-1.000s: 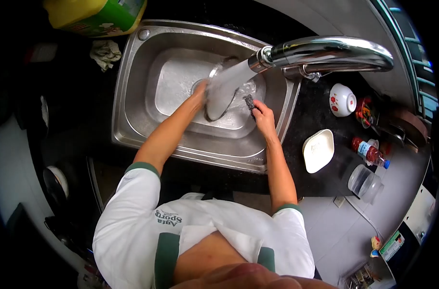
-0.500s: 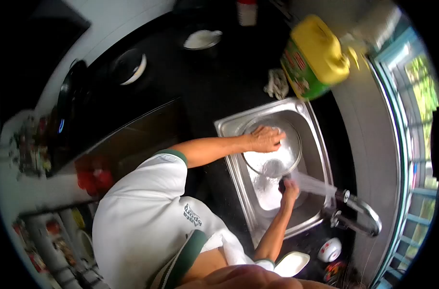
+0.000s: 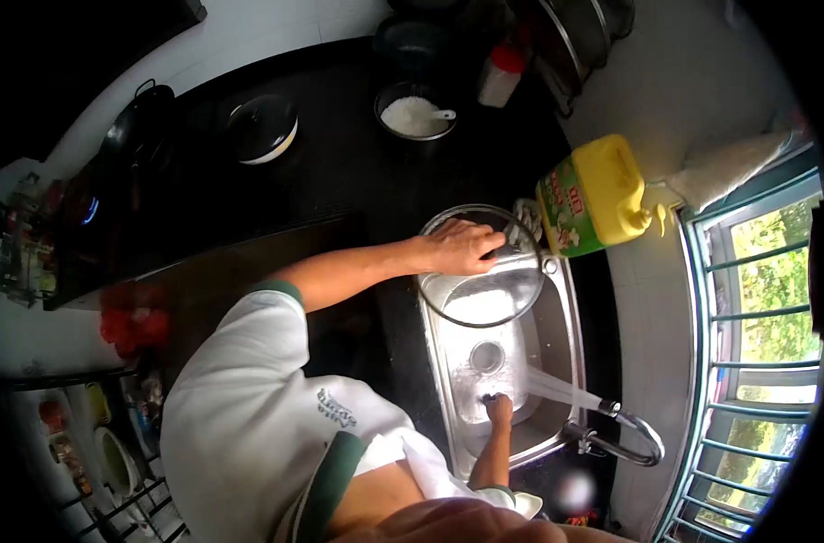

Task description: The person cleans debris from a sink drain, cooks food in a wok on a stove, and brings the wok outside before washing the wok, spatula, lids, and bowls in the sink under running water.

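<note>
My left hand [image 3: 462, 247] is closed on top of a round glass lid [image 3: 471, 300] with a thin rim, gripping it near its centre; whatever handle it has is hidden under the fingers. The lid is over the far end of the steel sink [image 3: 437, 362], partly past its edge. Down in the basin, my right hand [image 3: 498, 409] is closed around a small dark thing [image 3: 490, 396] that I cannot make out. Water pours from the curved faucet [image 3: 645, 443] into the basin beside that hand. The drain [image 3: 487, 357] lies between the two hands.
A yellow-and-green jug [image 3: 593, 195] with a pump stands beyond the sink, near a crumpled cloth [image 3: 527, 217]. Farther off are a bowl of white grains [image 3: 412, 116] with a scoop, a red-capped jar [image 3: 500, 77] and a lidded pot [image 3: 262, 129]. A barred window [image 3: 756, 299] is at right.
My left hand has carried the lid away from the water stream toward the sink's far end. My right hand has come away from the lid and is lower in the basin. The view has shifted.
</note>
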Motion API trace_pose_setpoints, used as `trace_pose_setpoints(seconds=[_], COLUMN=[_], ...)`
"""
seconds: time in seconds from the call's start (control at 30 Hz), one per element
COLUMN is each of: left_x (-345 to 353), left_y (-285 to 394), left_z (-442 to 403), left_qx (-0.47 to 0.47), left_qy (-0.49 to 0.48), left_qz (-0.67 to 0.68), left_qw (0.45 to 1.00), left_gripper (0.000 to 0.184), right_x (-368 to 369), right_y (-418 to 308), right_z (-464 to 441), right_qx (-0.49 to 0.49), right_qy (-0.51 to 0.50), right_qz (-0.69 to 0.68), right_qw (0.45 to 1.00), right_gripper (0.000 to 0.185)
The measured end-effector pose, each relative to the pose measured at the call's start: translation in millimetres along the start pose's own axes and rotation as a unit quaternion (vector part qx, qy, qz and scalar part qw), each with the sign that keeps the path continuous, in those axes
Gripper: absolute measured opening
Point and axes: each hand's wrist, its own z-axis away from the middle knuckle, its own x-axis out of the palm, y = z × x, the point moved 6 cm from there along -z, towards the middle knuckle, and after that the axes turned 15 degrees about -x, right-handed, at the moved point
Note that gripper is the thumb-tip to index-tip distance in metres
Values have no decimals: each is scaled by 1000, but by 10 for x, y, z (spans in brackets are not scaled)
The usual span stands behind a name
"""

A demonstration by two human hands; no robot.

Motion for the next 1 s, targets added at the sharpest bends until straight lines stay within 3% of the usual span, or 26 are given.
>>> trace_pose_setpoints(seconds=[0.03,0.07,0.1,0.13,0.17,0.2,0.23,0.27,0.3,0.33,0.37,0.4,0.43,0.47,0.5,0.53,0.6,0.67,0.73,0.8,0.87,0.93,1.0], left_x=[-58,-97,-90,-27,50,139,107,67,128,210,348,477,566,382,385,368,377,80,-413,-830,-1191,-1301,-1357], left_y=[-107,-202,-288,-330,-349,-352,-306,-276,-288,-274,-275,-278,-288,-218,-261,-351,-537,-701,-891,-1143,-1374,-1777,-2093], left_z=[4,17,33,67,134,158,157,165,136,118,144,112,95,113,69,66,33,-90,-245,-456,-683,-944,-1128], left_qx=[-14,-29,-37,-11,-8,-4,-12,-21,-14,-1,18,42,68,73,55,39,65,41,-15,-49,-89,-137,-193], left_qy=[-9,-25,-35,-33,-79,-116,-110,-106,-68,-89,-106,-110,-132,-106,-121,-146,-121,-76,18,100,160,189,168], left_qz=[-2,-5,-19,-19,-37,-49,-14,19,48,65,17,-27,-66,-20,-25,-33,-69,-110,-96,-85,-86,-127,-173], left_qw=[1000,999,999,999,996,992,994,994,996,994,994,993,987,991,991,988,988,990,995,990,979,964,951], left_gripper=[20,20,20,20,21,22,23,23,23,23,23,22,21,20,21,21,23,20,19,18,18,20,25], right_x=[-271,-460,-330,-209,-54,33,-62,-91,-209,-339,-112,-257,-423,-551,-621,-507,-255,-411,-373,-359,-370,-54,-107], right_y=[-112,-226,-97,-141,-282,-298,-211,-125,-92,-287,-382,-660,-631,-553,-566,-623,-618,-505,-477,-603,-726,-603,-751], right_z=[39,108,31,-45,-86,-128,-153,-208,-187,-119,-202,-126,-98,-52,32,16,88,191,226,290,202,107,71], right_qx=[63,118,105,65,29,-10,53,144,109,76,13,68,101,125,112,54,61,179,217,226,108,137,118], right_qy=[102,191,273,236,116,-7,114,236,295,351,100,-59,101,255,347,243,14,252,264,268,263,254,255], right_qz=[-247,-480,-522,-427,-274,-100,-227,-347,-323,-304,-156,-164,-228,-289,-261,-173,-119,-246,-357,-364,-218,-317,-312], right_qw=[962,848,801,870,954,995,966,896,893,882,983,982,963,914,894,953,991,919,870,863,934,904,907], right_gripper=[14,13,13,11,15,20,25,24,24,25,20,19,21,22,28,29,28,26,22,18,17,17,16])
